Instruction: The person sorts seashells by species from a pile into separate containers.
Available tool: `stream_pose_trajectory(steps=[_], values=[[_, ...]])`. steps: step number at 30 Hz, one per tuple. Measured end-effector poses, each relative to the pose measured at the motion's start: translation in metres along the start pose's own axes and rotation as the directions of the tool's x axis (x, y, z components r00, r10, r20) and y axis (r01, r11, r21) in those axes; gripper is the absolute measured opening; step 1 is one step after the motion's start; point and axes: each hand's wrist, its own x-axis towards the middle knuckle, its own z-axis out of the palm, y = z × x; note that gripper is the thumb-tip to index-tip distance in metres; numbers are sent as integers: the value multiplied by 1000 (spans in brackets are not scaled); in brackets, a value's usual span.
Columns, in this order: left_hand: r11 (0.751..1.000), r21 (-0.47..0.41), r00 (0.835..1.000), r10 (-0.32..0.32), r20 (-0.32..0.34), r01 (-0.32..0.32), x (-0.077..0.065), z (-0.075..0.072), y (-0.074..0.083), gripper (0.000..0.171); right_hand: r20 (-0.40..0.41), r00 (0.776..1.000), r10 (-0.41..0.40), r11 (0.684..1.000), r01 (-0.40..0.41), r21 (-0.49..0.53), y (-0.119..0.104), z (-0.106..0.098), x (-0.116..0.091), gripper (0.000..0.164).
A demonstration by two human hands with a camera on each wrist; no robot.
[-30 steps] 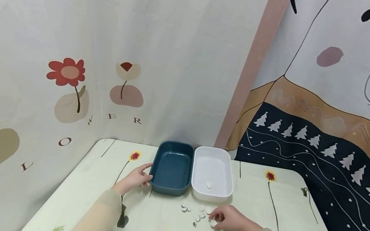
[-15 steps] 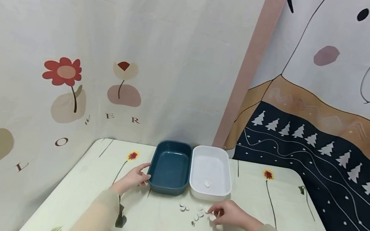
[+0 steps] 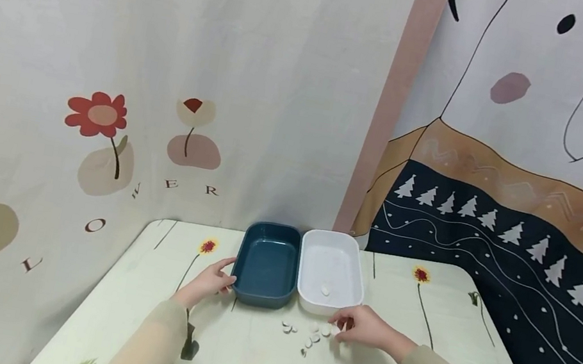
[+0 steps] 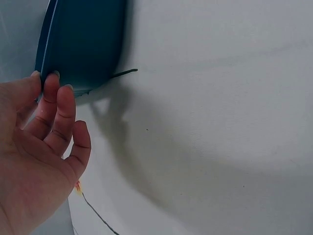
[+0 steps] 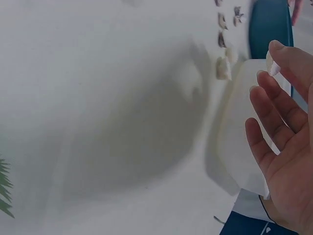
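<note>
Up close, the right-wrist view shows one small white shell [image 5: 272, 67] pinched at the thumb tip of the right hand [image 3: 364, 326], against the fingertips, with the remaining fingers loosely bent and spread. From the head view, this grip sits just in front of the near edge of the white dish [image 3: 332, 264], toward its right corner; the shell itself is hard to make out there. Near the fingertips lie several loose shells [image 3: 315, 338], gathered in a loose group on the table. A smaller cluster [image 3: 286, 329] lies to their left, and a single darker piece [image 3: 303, 353] is nearer the person. Inside the white dish, close to its near end, rests another white shell [image 3: 326, 290].

Beside that dish, on its left, stands a dark teal dish [image 3: 267, 262] of similar shape. The left hand [image 3: 207, 284] holds its left rim between thumb and fingertips, the other fingers curving along the outer wall. Both dishes stand upright on a pale tablecloth [image 3: 242, 362] printed with flowers. Beyond, a light curtain [image 3: 284, 90] bears flowers and letters, and on the right hangs a dark cloth section [image 3: 463, 238] with white trees.
</note>
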Motion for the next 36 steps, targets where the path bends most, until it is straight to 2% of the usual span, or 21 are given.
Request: stream_pose_trajectory(steps=[12, 19, 24, 30, 36], values=[[1000, -5, 1000, 6, 5, -6, 0, 2, -2, 56, -31, 999, 28, 999, -29, -28, -7, -18, 7, 27], [1000, -3, 1000, 5, -3, -5, -1, 2, 0, 56, -61, 998, 15, 998, -18, -54, -7, -29, 13, 27], [1000, -9, 1000, 24, -1, -24, -2, 1, -1, 56, -88, 995, 42, 997, -48, -68, -8, -35, 19, 27], [1000, -13, 1000, 18, -5, -18, -3, 1, -4, 55, -94, 994, 61, 995, -68, -76, -8, -37, 29, 31], [1000, -14, 1000, 19, -7, -19, -1, 1, -3, 56, -140, 985, 97, 992, -107, -65, -6, -42, 38, 30]])
